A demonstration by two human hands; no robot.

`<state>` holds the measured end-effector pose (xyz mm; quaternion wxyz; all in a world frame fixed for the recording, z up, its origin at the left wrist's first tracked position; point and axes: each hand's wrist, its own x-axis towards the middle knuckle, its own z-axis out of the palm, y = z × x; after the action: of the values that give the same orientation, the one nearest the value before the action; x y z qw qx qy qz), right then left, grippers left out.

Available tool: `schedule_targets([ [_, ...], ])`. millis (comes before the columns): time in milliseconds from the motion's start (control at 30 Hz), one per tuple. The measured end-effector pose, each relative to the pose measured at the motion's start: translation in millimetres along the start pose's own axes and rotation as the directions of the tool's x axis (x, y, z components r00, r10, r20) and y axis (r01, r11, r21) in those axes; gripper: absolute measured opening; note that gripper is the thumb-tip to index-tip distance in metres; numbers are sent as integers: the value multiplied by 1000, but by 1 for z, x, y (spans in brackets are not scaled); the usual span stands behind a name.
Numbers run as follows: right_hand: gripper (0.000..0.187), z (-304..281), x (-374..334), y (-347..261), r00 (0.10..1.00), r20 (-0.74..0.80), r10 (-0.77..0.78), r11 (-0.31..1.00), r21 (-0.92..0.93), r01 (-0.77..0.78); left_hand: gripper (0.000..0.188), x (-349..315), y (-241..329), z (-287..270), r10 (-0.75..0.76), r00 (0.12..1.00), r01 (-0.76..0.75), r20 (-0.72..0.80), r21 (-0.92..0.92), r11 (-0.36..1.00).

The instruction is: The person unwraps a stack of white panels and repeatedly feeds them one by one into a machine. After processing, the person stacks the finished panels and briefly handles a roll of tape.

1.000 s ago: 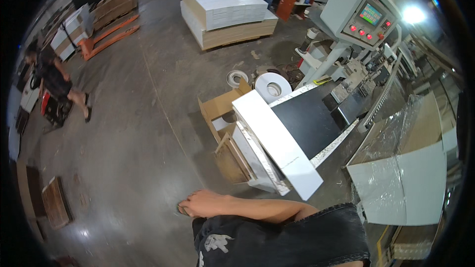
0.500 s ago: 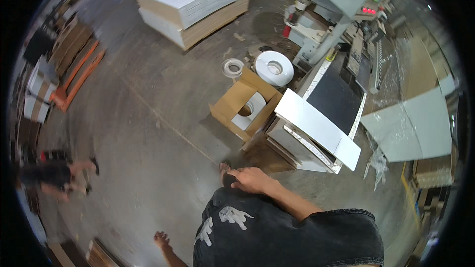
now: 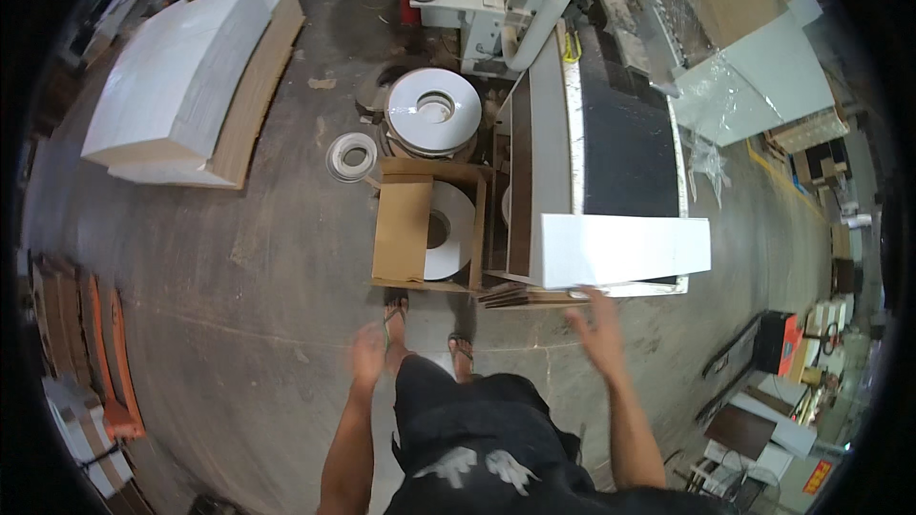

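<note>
**Right hand at the white panel's edge**

The right hand (image 3: 599, 332) reached up with fingers spread and released, just below the long white panel (image 3: 625, 250) lying across the counter (image 3: 630, 148) at one o'clock. The left hand (image 3: 367, 355) hung open — blurred — near the cardboard box (image 3: 403, 229) holding a white roll (image 3: 448, 229).

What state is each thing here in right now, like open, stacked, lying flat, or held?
Cardboard box: open, a white roll inside.
Large white roll: lying flat on the floor.
White panel: lying across the table end.
Panel stack: piled on the floor.
Right hand: open, empty, near the panel.
Left hand: empty, blurred.
</note>
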<state>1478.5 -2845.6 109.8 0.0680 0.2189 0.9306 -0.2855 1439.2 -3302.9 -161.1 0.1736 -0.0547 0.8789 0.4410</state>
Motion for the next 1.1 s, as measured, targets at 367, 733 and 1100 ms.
schedule_targets([
  [367, 65, 7, 137, 98, 884, -437, 164, 946, -183, -266, 46, 291, 23, 165, -68, 780, -134, 622, 272, 953],
  [733, 80, 40, 165, 82, 667, -497, 555, 831, 290, -476, 97, 325, -143, 390, 76, 768, -605, 636, 682, 412],
  [1100, 81, 56, 169, 61, 615, -516, 596, 801, 322, -505, 100, 332, -176, 429, -13, 741, -656, 672, 728, 199],
])
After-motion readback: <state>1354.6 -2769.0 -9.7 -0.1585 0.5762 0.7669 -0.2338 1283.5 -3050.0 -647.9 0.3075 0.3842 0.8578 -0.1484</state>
